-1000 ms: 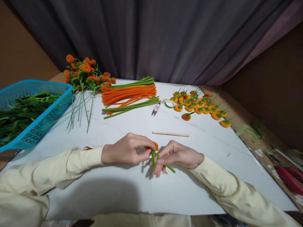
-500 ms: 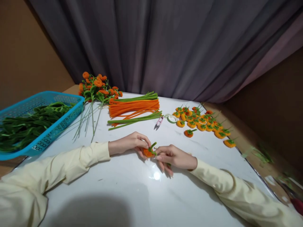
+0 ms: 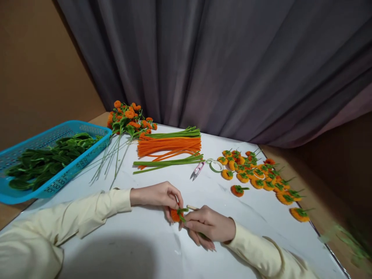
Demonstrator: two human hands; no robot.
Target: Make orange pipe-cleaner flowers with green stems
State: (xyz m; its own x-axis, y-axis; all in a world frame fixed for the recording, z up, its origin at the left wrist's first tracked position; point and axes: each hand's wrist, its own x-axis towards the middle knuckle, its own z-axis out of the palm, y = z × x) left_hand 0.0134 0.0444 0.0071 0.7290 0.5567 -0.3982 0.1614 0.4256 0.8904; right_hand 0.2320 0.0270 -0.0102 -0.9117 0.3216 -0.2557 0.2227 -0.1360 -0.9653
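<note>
1. Left hand (image 3: 158, 195) pinches the small orange pompom (image 3: 175, 215) on the white bench (image 3: 139, 240), just left of the wooden stick (image 3: 192, 207)
2. Right hand (image 3: 207, 224), right of the stick's near end, curls closed on the pompom's green stem (image 3: 182, 212)
3. Risk: twisting too hard could loosen the fuzzy coil
4. The stem's long axis slants, tip pointing up-right toward the stick

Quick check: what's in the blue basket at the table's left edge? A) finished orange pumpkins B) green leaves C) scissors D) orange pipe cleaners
B: the blue basket holds a heap of green leaves; the orange pipe cleaners and the small orange pumpkins lie out on the white table.
</note>
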